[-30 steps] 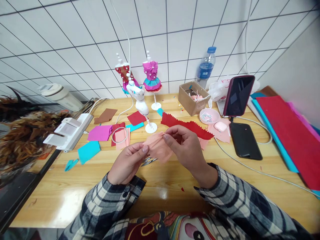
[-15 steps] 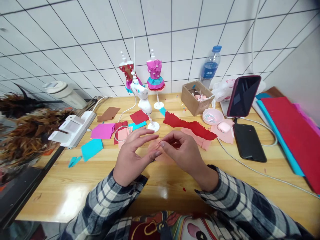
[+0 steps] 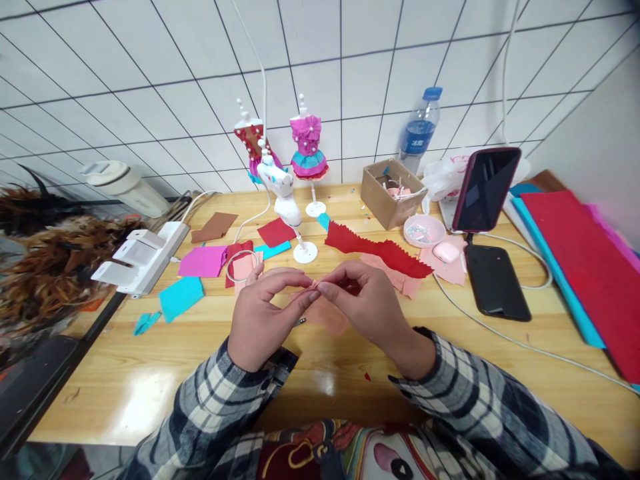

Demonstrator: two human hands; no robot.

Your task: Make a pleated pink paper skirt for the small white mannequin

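Thumb and fingertips of the left hand [image 3: 265, 317] pinch the gathered edge of the peach paper [image 3: 327, 315], and the right hand [image 3: 373, 312] pinches it just beside them, both grips closed to the sheet's thickness, as far as the blurred folds let me tell. The paper hangs from the fingertips above the table [image 3: 210, 373]. Beyond the hands stands the bare white mannequin [image 3: 286, 200] on its round base; right of it lies the zigzag-edged red strip [image 3: 377, 249], partly over a pink sheet [image 3: 400, 277]
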